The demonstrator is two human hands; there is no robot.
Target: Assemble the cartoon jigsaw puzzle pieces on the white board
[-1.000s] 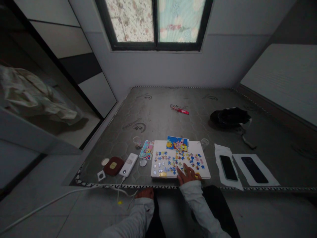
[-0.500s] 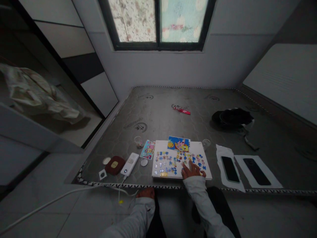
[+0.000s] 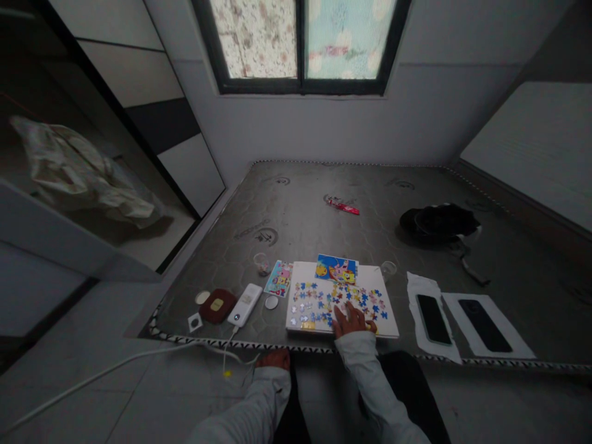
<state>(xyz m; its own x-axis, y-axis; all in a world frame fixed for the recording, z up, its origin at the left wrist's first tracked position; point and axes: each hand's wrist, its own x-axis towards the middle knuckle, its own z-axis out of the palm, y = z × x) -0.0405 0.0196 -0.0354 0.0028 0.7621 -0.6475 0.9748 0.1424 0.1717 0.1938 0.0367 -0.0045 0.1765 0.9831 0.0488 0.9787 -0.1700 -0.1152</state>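
My right hand (image 3: 353,321) lies over the front of a white board (image 3: 392,320), its fingers apart and reaching down among small jigsaw puzzle pieces (image 3: 305,296). The hand covers some pieces, and I cannot make out any held one. Loose pieces, mostly blue with some yellow and pink, are spread over the board. A cartoon picture card (image 3: 337,269) lies across the board's far edge. Below the mattress edge, my left hand (image 3: 274,358) rests curled into a fist near my knee, with nothing visible in it.
Left of the board lie a second picture card (image 3: 279,279), a clear cup (image 3: 261,264), a round lid (image 3: 271,303), a white power bank (image 3: 245,304) with a cable and a brown case (image 3: 217,306). Two phones (image 3: 433,319) on white sheets and a black bag (image 3: 439,222) are at right.
My right hand has shifted a little to the left over the puzzle pieces. My left hand stays where it was. The view has turned slightly.
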